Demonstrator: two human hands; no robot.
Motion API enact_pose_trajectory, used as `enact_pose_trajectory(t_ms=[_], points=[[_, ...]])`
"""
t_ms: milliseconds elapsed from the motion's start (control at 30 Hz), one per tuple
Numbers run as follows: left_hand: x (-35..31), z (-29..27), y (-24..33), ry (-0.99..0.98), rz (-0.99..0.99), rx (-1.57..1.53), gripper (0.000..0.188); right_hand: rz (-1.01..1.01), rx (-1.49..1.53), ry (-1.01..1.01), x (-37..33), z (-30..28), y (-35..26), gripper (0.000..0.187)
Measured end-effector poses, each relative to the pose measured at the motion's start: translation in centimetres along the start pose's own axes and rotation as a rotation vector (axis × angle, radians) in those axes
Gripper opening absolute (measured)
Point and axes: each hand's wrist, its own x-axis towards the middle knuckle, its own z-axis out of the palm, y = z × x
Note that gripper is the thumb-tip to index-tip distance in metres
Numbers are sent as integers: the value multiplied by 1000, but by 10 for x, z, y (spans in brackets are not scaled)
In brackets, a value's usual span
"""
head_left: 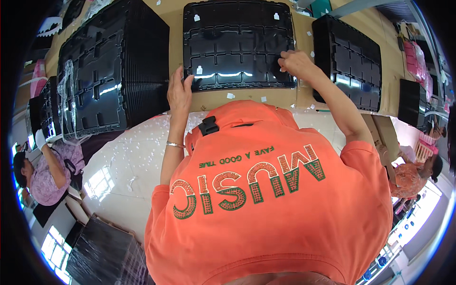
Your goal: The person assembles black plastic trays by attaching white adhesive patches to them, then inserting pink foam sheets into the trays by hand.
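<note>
A glossy black plastic tray (237,46) with moulded compartments lies in front of me on brown cardboard. Three small white stickers show on it: a far-left one (197,18), a far-right one (276,16) and a near-left one (199,70). My left hand (180,92) is at the tray's near-left edge, its fingers stretched and thumb apart, holding nothing. Over the near-right corner, my right hand (295,64) is closed in a pinch, fingertips close to the tray. Whatever is between those fingertips is too small or hidden to make out.
A tall stack of black trays (114,71) stands to the left, another stack (349,61) to the right. White paper bits (263,99) are scattered on the cardboard and floor. Co-workers sit at far left (47,171) and far right (412,178). A wrapped dark stack (104,251) stands lower left.
</note>
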Motion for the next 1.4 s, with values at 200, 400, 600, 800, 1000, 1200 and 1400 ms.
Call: enact_pose_trajectory(t_ms=[200, 400, 600, 800, 1000, 1200, 1400], points=[[1, 0, 0, 46, 159, 173, 38, 353, 109, -66, 11, 3, 13, 34], [30, 12, -6, 37, 261, 228, 29, 671, 520, -71, 11, 11, 27, 32], [39, 17, -1, -69, 321, 298, 24, 714, 457, 267, -7, 27, 6, 22], [37, 21, -8, -75, 411, 261, 17, 775, 563, 325, -30, 16, -27, 19], [42, 17, -8, -63, 379, 203, 18, 839, 458, 401, -46, 33, -29, 19], [43, 20, -4, -60, 598, 298, 15, 879, 448, 278, -31, 26, -32, 27], [32, 26, -11, -48, 582, 257, 9, 927, 643, 389, -22, 42, -28, 28]])
